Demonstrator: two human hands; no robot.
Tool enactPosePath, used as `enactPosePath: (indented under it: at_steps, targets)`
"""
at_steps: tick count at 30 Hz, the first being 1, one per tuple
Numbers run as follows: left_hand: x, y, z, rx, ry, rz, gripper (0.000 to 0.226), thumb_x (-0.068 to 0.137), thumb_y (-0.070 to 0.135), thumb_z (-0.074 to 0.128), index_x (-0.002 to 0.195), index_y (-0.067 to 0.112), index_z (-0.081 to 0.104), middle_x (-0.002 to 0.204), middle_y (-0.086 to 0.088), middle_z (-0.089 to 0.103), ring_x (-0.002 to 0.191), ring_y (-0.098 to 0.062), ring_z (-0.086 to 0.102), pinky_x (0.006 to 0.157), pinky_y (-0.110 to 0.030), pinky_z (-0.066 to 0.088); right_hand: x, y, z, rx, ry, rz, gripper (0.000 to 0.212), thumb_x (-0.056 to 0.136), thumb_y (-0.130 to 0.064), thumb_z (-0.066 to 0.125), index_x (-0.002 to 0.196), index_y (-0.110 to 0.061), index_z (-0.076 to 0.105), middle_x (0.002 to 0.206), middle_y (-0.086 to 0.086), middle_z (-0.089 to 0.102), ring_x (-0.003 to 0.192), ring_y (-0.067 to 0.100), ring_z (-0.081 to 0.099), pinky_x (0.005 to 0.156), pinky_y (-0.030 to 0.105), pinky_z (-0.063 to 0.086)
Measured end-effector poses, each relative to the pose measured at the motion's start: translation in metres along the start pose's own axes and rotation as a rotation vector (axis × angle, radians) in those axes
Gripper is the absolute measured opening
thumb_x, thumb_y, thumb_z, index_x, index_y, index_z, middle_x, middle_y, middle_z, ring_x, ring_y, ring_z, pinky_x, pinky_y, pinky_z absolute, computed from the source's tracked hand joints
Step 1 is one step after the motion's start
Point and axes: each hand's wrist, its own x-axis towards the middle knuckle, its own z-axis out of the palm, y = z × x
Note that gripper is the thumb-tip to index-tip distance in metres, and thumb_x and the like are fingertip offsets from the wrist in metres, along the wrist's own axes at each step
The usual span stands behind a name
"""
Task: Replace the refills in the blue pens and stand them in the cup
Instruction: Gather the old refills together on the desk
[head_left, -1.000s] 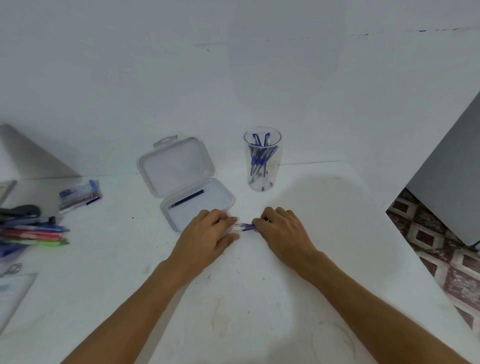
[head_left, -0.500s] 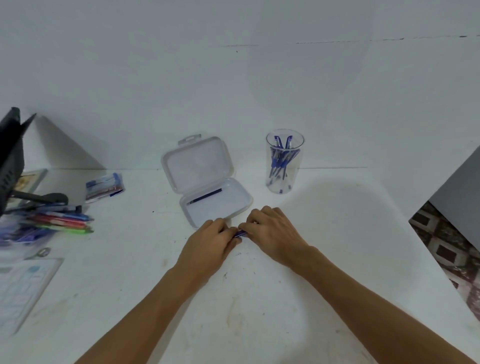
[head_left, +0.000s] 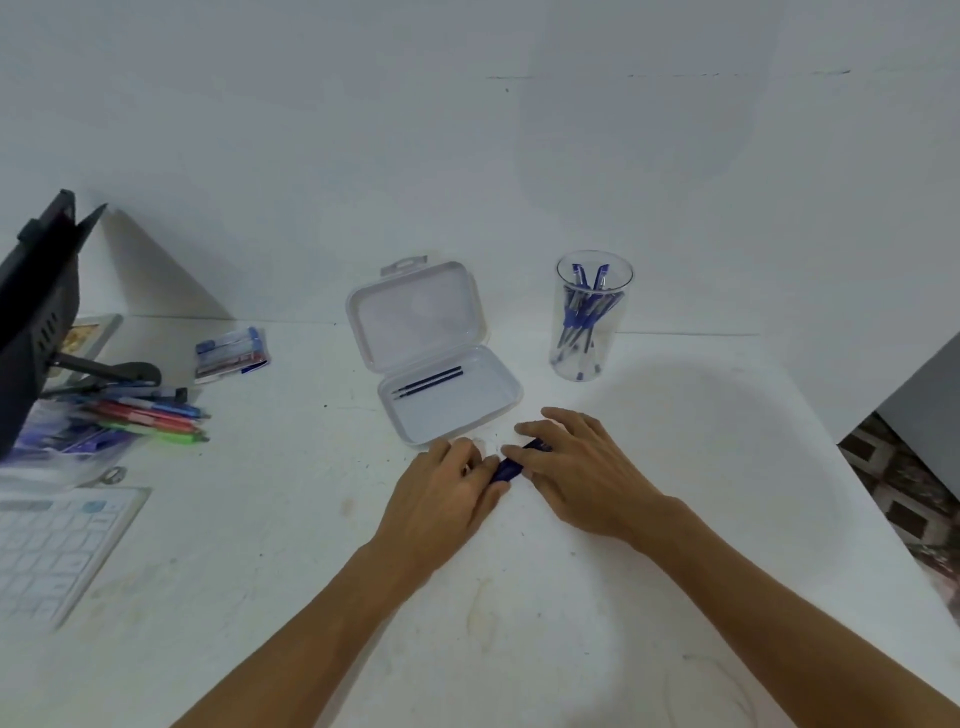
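L hand (head_left: 447, 493) and R hand (head_left: 582, 467) both curl fingers onto one blue plastic pen (head_left: 511, 465) held btwn them, its long axis running L-R and angled slightly away toward the R. Just beyond the L knuckles sits the open clear plastic case (head_left: 498, 415) w/ two dark refills (head_left: 428, 382); the tall clear plastic cup (head_left: 630, 278) of blue pens stands farther out past the R hand, so R is nearer for the drop. Vs 0.5 s ago the hands haven't shifted, but more blue barrel shows btwn them.
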Motion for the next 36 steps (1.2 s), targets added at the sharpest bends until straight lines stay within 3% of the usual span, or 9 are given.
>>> enactPosePath:
  at_steps: [4, 9, 15, 20, 29, 33, 36]
  targets:
    - [0.001, 0.000, 0.001, -0.019, -0.015, 0.015, 0.038, 0.100, 0.040, 0.044, 0.114, 0.015, 0.068, 0.091, 0.001, 0.056, 0.077, -0.017, 0.049, 0.061, -0.034, 0.048, -0.006, -0.002, 0.004, -0.009, -0.024, 0.008, 0.044, 0.099, -0.026, 0.047, 0.143, -0.027, 0.047, 0.149, -0.001, 0.048, 0.144, 0.034, 0.033, 0.117, 0.054, 0.027]
    - [0.001, 0.002, -0.003, -0.092, 0.001, -0.031, 0.039, 0.100, 0.045, 0.044, 0.116, 0.018, 0.067, 0.093, 0.004, 0.056, 0.080, -0.015, 0.049, 0.064, -0.030, 0.046, -0.008, -0.004, 0.006, 0.014, -0.031, 0.049, 0.046, 0.100, -0.027, 0.043, 0.146, -0.028, 0.044, 0.152, -0.002, 0.045, 0.147, 0.032, 0.028, 0.120, 0.052, 0.021]
    - [0.002, 0.000, -0.006, -0.165, 0.029, -0.119, 0.034, 0.100, 0.039, 0.042, 0.117, 0.021, 0.067, 0.097, 0.005, 0.056, 0.081, -0.013, 0.047, 0.065, -0.029, 0.046, -0.007, -0.005, 0.006, 0.114, 0.004, 0.103, 0.044, 0.096, -0.022, 0.045, 0.139, -0.027, 0.054, 0.146, -0.001, 0.052, 0.143, 0.032, 0.036, 0.118, 0.054, 0.026]
    - [0.001, -0.001, -0.005, -0.178, -0.025, -0.064, 0.041, 0.097, 0.050, 0.044, 0.116, 0.023, 0.067, 0.095, 0.008, 0.056, 0.086, -0.011, 0.049, 0.068, -0.027, 0.047, -0.006, -0.006, 0.007, 0.122, 0.002, 0.117, 0.044, 0.098, -0.025, 0.040, 0.139, -0.026, 0.054, 0.147, -0.002, 0.051, 0.145, 0.031, 0.034, 0.119, 0.053, 0.024]
    - [0.001, -0.004, -0.003, -0.155, 0.029, -0.061, 0.036, 0.098, 0.045, 0.046, 0.117, 0.023, 0.067, 0.096, 0.008, 0.057, 0.083, -0.012, 0.048, 0.067, -0.029, 0.046, -0.008, -0.012, 0.011, 0.109, 0.042, 0.143, 0.042, 0.097, -0.026, 0.042, 0.137, -0.024, 0.057, 0.144, -0.002, 0.055, 0.142, 0.032, 0.039, 0.117, 0.054, 0.028]
    - [0.002, -0.005, -0.008, -0.102, 0.157, -0.194, 0.028, 0.098, 0.034, 0.053, 0.118, 0.019, 0.065, 0.101, -0.001, 0.054, 0.084, -0.018, 0.048, 0.067, -0.033, 0.047, -0.008, -0.010, 0.010, 0.130, 0.064, 0.148, 0.039, 0.099, -0.023, 0.049, 0.137, -0.025, 0.056, 0.143, -0.002, 0.055, 0.142, 0.032, 0.039, 0.117, 0.054, 0.029]
    - [0.009, -0.013, -0.009, -0.026, 0.134, -0.318, 0.033, 0.093, 0.037, 0.058, 0.123, 0.024, 0.062, 0.114, -0.006, 0.053, 0.096, -0.026, 0.049, 0.072, -0.037, 0.050, -0.008, -0.010, 0.008, 0.135, 0.072, 0.153, 0.038, 0.100, -0.024, 0.049, 0.137, -0.026, 0.056, 0.143, -0.001, 0.055, 0.141, 0.032, 0.040, 0.116, 0.052, 0.028]
